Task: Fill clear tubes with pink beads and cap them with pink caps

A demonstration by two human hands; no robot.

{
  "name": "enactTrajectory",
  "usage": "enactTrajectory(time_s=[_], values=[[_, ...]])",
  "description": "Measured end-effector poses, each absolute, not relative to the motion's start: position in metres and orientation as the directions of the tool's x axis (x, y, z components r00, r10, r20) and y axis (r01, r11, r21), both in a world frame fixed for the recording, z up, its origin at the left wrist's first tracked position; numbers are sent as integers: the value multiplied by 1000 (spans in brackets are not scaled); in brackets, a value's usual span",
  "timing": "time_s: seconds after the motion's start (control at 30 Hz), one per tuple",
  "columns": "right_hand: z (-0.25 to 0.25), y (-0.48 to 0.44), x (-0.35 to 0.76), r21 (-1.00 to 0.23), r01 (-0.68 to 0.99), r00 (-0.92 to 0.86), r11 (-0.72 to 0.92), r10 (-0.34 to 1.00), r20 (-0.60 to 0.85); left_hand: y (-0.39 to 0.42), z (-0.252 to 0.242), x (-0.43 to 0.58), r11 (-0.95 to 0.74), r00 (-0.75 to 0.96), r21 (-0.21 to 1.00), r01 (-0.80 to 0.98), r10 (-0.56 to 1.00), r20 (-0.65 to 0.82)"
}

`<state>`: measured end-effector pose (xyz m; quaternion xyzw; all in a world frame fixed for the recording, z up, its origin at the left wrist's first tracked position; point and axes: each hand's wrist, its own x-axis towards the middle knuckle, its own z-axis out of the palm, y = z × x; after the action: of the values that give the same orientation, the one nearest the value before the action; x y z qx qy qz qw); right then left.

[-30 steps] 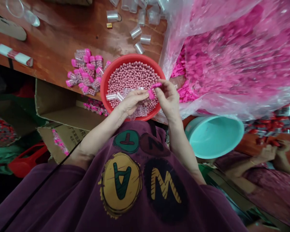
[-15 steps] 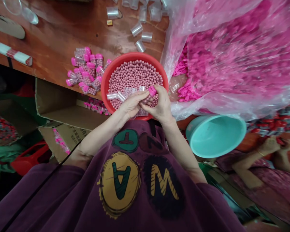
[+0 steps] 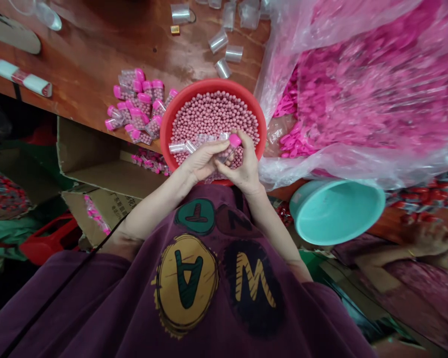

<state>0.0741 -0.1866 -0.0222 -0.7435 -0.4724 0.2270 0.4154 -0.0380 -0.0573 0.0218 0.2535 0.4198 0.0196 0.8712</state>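
Note:
A red bowl (image 3: 173, 112) full of small pink beads sits at the table's near edge, with a few clear vials lying in it. Over its near rim my left hand (image 3: 201, 161) and my right hand (image 3: 242, 166) meet, both closed on one small clear vial with a pink cap (image 3: 234, 140). The right thumb and fingers press on the capped end; the left fingers hold the vial's body. A pile of capped, filled vials (image 3: 138, 107) lies just left of the bowl.
A big clear bag of pink caps (image 3: 358, 84) fills the right. Empty clear vials (image 3: 224, 49) lie behind the bowl. A teal basin (image 3: 336, 211) sits at lower right, near another person's hands (image 3: 429, 243). Cardboard boxes (image 3: 93, 169) stand below the table edge on the left.
My right hand brought the pink cap down from above the bowl onto the vial in my left hand; both hands now grip it together. The other person's hands shifted.

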Motion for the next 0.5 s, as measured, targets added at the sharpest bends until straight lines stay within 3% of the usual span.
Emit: enactTrajectory(time_s=[0.2,0.4,0.5], values=[[-31,-188,83,-798,561,446,-223,892,65,-57,23,-38,733,698,637,238,327,-637],[-36,-177,68,-790,544,429,-284,903,-29,-55,11,-42,554,715,758,344,369,-594],[-38,-173,72,-820,504,390,-271,919,-64,-32,2,-61,392,676,847,358,517,-525]])
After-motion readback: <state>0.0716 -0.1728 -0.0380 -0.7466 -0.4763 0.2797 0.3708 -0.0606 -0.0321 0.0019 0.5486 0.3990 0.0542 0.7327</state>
